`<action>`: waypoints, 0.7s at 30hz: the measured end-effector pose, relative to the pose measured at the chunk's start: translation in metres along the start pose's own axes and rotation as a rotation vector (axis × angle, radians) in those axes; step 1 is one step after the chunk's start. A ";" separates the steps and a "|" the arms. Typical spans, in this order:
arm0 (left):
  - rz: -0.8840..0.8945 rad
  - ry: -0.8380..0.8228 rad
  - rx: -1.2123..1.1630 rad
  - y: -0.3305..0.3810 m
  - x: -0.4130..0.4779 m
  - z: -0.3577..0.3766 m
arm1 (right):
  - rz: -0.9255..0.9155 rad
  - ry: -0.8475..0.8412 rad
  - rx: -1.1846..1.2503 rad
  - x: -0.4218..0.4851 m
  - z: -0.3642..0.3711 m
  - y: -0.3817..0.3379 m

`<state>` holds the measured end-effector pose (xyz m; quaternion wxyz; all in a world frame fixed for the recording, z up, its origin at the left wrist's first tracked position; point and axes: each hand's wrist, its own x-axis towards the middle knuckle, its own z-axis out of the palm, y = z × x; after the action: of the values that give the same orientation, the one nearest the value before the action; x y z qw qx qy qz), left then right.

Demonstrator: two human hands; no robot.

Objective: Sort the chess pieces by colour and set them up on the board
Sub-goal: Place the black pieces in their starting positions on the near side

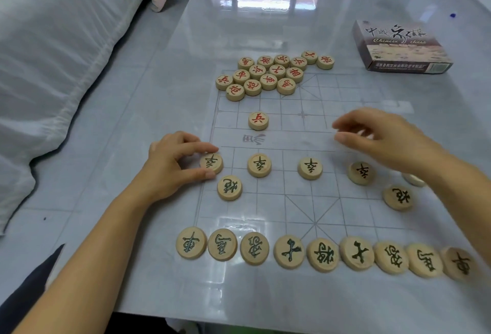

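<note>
Nine round pale wooden discs with dark green-black characters (pixel 322 254) stand edge to edge in a row along the near edge of the thin translucent printed board sheet (pixel 292 201), which lies flat on the glossy grey-white table (pixel 186 41). Further in, a second line of dark-marked soldier discs (pixel 259 165) sits spaced apart just short of the board's middle band, and two dark-marked cannon discs (pixel 229 187) lie between the two rows — one near the left side, one near the right.

At the left end of the soldier line, the left hand (pixel 170 166) pinches the leftmost dark-marked disc (pixel 211 163) between forefinger above and thumb below, the piece resting on the board's left edge. The right hand (pixel 382 139) hovers above the right half of the board with its fingers loosely curled and apart, holding nothing that can be seen; a further pale disc (pixel 414 180) is partly hidden beneath its wrist.

Beyond the middle band a single red-marked wooden disc (pixel 258 120) sits alone on the grid. Behind it, a tight cluster of red-marked discs (pixel 268 74) is huddled over the far left corner of the board. To the far right lies a brown cardboard chess box (pixel 401 47) — well apart from the pieces.
</note>
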<state>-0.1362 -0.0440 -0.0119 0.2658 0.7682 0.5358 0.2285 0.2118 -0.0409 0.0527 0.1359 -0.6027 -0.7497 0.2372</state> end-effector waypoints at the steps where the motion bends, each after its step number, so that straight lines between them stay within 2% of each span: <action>1: 0.002 0.017 0.000 0.000 0.000 0.001 | 0.023 0.054 0.013 -0.012 -0.005 0.014; 4: 0.002 0.034 -0.006 -0.001 0.000 0.001 | 0.108 0.190 0.080 -0.048 -0.013 0.048; 7: 0.025 0.051 0.001 -0.003 -0.001 0.002 | 0.195 0.239 0.173 -0.071 -0.009 0.075; 15: 0.026 0.064 0.045 -0.002 0.000 0.003 | 0.096 0.294 0.186 -0.084 0.009 0.097; 21: 0.027 0.072 0.031 -0.004 0.000 0.004 | 0.088 0.329 0.031 -0.080 0.016 0.107</action>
<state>-0.1359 -0.0433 -0.0175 0.2311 0.7706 0.5382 0.2512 0.3130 -0.1046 -0.0100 0.2556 -0.6633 -0.6865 0.1526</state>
